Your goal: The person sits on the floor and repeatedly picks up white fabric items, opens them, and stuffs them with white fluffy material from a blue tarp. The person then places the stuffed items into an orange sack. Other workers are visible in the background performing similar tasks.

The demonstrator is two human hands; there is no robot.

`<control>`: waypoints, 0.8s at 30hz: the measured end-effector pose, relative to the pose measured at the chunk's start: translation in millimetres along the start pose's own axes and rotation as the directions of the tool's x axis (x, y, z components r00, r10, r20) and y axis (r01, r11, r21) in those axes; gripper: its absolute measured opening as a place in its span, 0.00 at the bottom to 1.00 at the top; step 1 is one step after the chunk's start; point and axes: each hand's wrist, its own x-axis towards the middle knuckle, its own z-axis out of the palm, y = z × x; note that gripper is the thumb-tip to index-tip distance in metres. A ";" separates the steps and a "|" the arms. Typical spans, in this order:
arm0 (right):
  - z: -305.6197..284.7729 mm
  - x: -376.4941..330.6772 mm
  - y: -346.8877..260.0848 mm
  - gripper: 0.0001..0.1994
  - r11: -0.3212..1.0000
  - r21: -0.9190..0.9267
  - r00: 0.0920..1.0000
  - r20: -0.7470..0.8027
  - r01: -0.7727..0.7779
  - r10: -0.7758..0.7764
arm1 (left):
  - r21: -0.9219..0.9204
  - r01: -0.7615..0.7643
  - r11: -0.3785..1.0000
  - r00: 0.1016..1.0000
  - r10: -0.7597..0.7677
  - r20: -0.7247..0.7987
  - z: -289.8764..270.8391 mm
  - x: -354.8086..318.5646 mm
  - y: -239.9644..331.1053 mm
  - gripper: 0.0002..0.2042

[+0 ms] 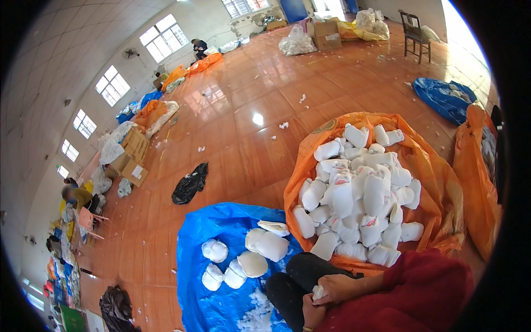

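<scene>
Gripping a small white wad above the lap at the lower right of the frame, the right hand has its fingers bent inward and closed on it. The left hand is just below, its fingers curled close to the wad; much of them is hidden, so I cannot tell how far they are open or whether they have hold of it too. The wad is small and looks soft, so a loose pinch could let it slip down between the dark knees.

Loose white fluff lies at the bottom centre of the frame on the blue sheet; a brushing leg or a draught could scatter it. The stuffed white pieces on that sheet could pick up stray fluff.

Right of centre, the white pile is heaped on the orange sheet, its near edge close to the knees and the red sleeve. A knock from a knee or elbow, or a tug at the sheet, might send the top pieces sliding onto the tiled floor.
</scene>
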 end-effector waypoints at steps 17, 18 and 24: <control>-2.2 -24.6 37.7 0.38 0.906 0.357 0.915 0.396 -0.230 0.076 | -0.065 0.226 0.972 0.802 -0.147 0.579 -43.5 10.9 26.5 0.24; 0.8 -22.6 36.7 0.37 0.919 0.347 0.930 0.364 -0.190 0.055 | 0.008 0.180 0.984 0.819 -0.155 0.552 -43.8 10.9 30.9 0.25; 11.5 -31.2 46.8 0.33 0.932 0.319 0.963 0.254 -0.171 0.090 | 0.071 0.101 0.992 0.924 -0.120 0.364 -36.7 -2.7 56.5 0.25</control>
